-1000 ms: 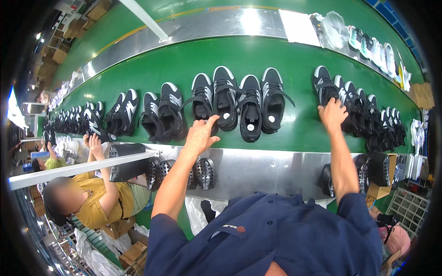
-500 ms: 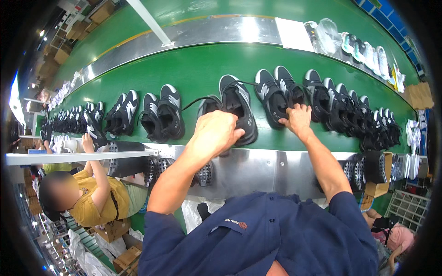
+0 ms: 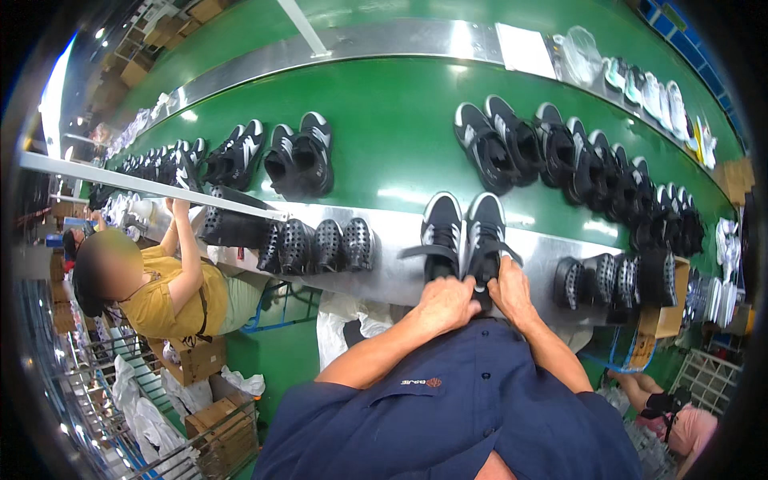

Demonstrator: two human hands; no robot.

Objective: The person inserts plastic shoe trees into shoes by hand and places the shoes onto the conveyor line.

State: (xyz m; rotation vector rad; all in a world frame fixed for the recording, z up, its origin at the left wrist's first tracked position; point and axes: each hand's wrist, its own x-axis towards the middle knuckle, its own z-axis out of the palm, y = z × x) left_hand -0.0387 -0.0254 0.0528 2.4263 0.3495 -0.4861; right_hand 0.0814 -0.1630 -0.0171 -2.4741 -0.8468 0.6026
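A pair of black sneakers with grey-white toes lies side by side on the metal ledge (image 3: 392, 264) close to my chest, toes pointing away. My left hand (image 3: 448, 304) is closed at the heel of the left sneaker (image 3: 442, 220). At the opening of the right sneaker (image 3: 486, 220), my right hand (image 3: 512, 290) grips the heel side, with the fingers partly hidden. Dark straps stick out sideways from both sneakers. The heels are mostly covered by my hands.
More black sneakers (image 3: 300, 156) stand along the green conveyor belt (image 3: 384, 120), with another row of sneakers (image 3: 572, 156) at right. Black studded shoe forms (image 3: 328, 244) line the ledge on both sides. A white rail (image 3: 152, 186) crosses at left, near a co-worker in yellow (image 3: 188, 276).
The pair of sneakers has come off the belt onto the ledge near my chest. My right hand has left another pair and joined my left hand at these heels.
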